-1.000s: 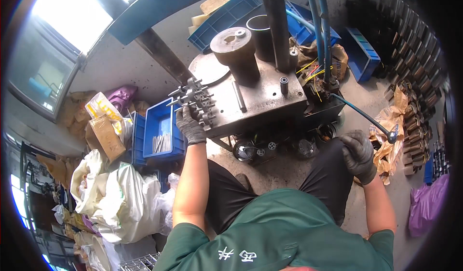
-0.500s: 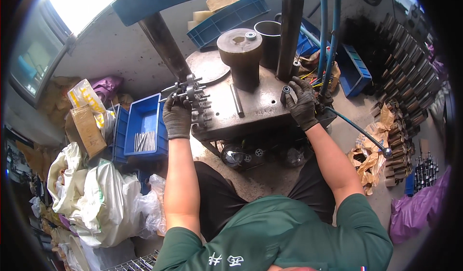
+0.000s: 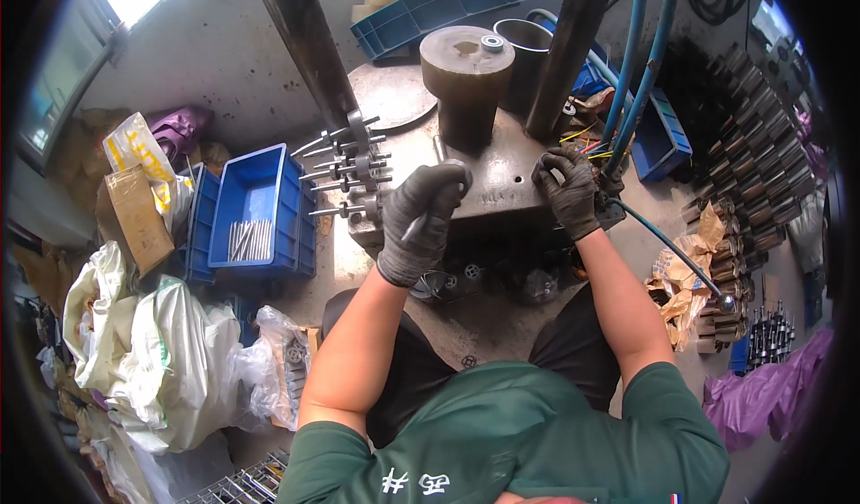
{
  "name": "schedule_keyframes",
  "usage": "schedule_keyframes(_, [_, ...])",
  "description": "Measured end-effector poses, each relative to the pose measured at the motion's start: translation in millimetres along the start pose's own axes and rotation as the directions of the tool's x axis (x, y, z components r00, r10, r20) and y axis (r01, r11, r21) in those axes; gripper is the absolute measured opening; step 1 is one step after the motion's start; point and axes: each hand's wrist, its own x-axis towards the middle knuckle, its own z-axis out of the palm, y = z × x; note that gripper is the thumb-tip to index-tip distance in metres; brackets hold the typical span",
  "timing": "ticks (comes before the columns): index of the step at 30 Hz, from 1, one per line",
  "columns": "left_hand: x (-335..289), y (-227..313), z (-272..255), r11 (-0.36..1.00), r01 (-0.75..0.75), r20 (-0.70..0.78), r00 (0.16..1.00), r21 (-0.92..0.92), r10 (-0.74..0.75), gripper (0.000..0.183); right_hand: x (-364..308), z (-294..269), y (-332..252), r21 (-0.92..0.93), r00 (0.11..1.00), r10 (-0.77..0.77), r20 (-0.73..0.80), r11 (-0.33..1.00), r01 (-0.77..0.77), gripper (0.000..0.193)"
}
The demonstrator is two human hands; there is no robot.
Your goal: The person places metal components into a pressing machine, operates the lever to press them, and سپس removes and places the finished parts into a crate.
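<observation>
In front of the steel press table (image 3: 488, 201), my gloved left hand (image 3: 417, 226) is closed around a thin metal shaft (image 3: 414, 228). The shaft's pale tip sticks out of the fist. A round grey end (image 3: 466, 178) shows past the fingers; whether it belongs to the shaft cannot be told. My gloved right hand (image 3: 571, 195) hovers by the table's right edge, thumb and fingertips pinched together. What the pinch holds is hidden. Several shafts with round discs (image 3: 345, 183) jut from the table's left edge. A rod (image 3: 439, 148) on the tabletop is mostly covered by my left hand.
A bearing (image 3: 491, 43) rests on the thick round post (image 3: 466, 63). To the left, a blue bin (image 3: 288, 235) contains loose metal rods (image 3: 251, 241). Two dark columns flank the post. A ball-ended lever (image 3: 726, 301) reaches out at right, beside stacked metal cylinders (image 3: 752, 137).
My left hand has come away from the row of shafts, moving right and nearer with a shaft. The bearing seen at my right fingertips is out of sight, and those fingers are pinched tighter.
</observation>
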Motion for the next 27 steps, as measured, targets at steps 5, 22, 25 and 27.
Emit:
schedule_keyframes(5, [-11.5,-40.1,40.4,0.853,0.503,0.126,0.864,-0.141,-0.488,0.017,-0.8,-4.5,-17.5,0.285,0.995,0.079,-0.054,0.957,-0.061,0.020])
schedule_keyframes(22, [11.2,-80.0,55.4,0.757,0.439,-0.004,0.866,0.483,-0.500,0.036,191.3,26.0,-82.0,0.208,0.991,0.048,-0.124,0.978,-0.021,0.023])
schedule_keyframes(25, [20.8,-57.0,52.6,0.694,0.352,0.050,0.871,0.629,-0.488,0.032,199.8,37.9,-67.6,0.002,0.993,0.056,-0.106,0.998,-0.056,0.029])
schedule_keyframes(27, [21.7,-60.3,47.4,0.659,0.285,0.095,0.873,0.696,-0.478,0.032,203.2,42.7,-72.9,-0.030,0.995,0.069,-0.069,0.997,-0.072,0.028])
